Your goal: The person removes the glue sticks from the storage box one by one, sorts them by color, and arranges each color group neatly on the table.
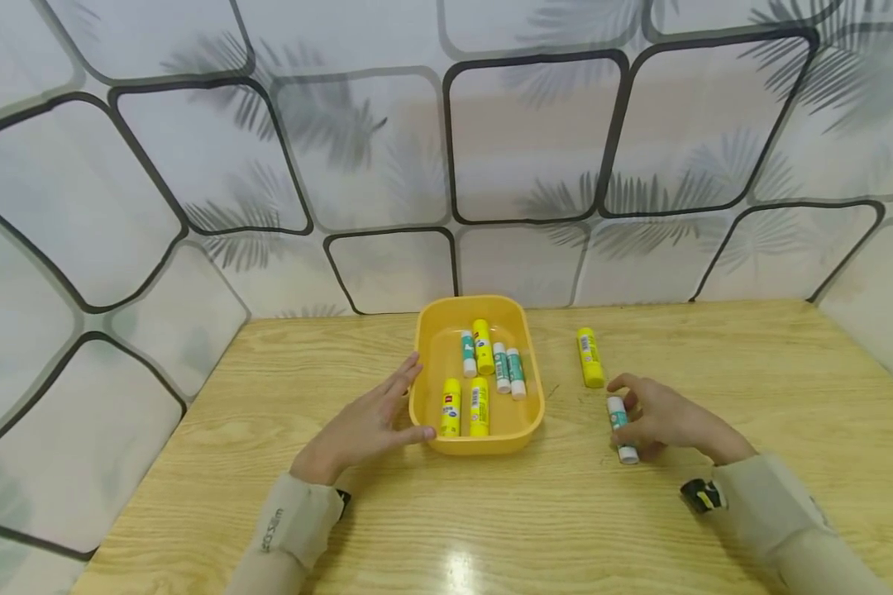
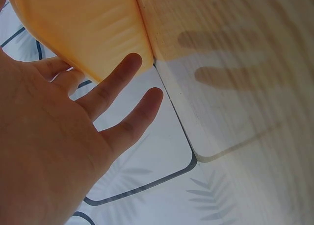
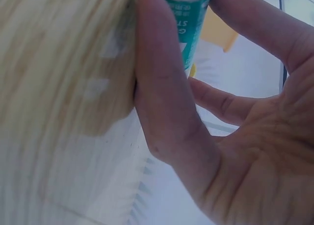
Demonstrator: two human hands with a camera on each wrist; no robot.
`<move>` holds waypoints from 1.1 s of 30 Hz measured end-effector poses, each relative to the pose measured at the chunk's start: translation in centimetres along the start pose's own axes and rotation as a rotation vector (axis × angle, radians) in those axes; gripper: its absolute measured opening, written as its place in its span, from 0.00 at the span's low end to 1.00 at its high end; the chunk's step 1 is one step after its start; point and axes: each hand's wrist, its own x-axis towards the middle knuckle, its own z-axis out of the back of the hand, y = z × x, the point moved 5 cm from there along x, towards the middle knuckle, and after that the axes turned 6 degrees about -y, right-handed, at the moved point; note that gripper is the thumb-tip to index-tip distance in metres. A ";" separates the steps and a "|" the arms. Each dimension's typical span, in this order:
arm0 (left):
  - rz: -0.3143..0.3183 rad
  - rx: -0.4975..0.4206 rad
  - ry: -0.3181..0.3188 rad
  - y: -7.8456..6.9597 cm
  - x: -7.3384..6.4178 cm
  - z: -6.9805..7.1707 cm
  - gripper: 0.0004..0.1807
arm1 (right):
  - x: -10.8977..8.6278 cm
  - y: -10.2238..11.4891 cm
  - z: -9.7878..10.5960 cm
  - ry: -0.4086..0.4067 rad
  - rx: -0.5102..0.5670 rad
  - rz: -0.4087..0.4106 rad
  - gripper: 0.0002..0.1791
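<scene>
On the table at right, a white-and-teal glue stick (image 1: 620,421) lies between the thumb and fingers of my right hand (image 1: 666,420), which pinches it. The right wrist view shows the glue stick (image 3: 195,31) close up, its top end cut off by the frame. Just beyond that hand lies a yellow glue stick (image 1: 589,358). My left hand (image 1: 365,430) rests at the left side of an orange tub (image 1: 484,446), fingers spread and nearly straight. In the left wrist view, fingers (image 2: 110,90) extend beside the tub wall (image 2: 93,34). Several yellow and white-and-teal glue sticks lie inside the tub.
The light wood table (image 1: 565,521) ends at a patterned wall covering (image 1: 387,165) behind the tub. The covering also stands along the left and right sides. A dark band (image 1: 701,496) sits at the right wrist.
</scene>
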 end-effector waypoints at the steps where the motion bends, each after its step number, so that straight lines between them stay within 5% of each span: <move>1: 0.000 0.000 -0.001 0.0 0.0 0.0 0.54 | 0.0 0.0 0.0 0.000 -0.001 -0.004 0.39; 24: 0.002 0.004 -0.002 0.2 -0.2 0.0 0.55 | -0.3 -0.3 0.3 0.021 0.064 -0.031 0.40; 33: 0.004 0.000 -0.002 0.1 0.0 -0.2 0.54 | 0.1 2.0 3.4 -0.054 0.045 0.015 0.39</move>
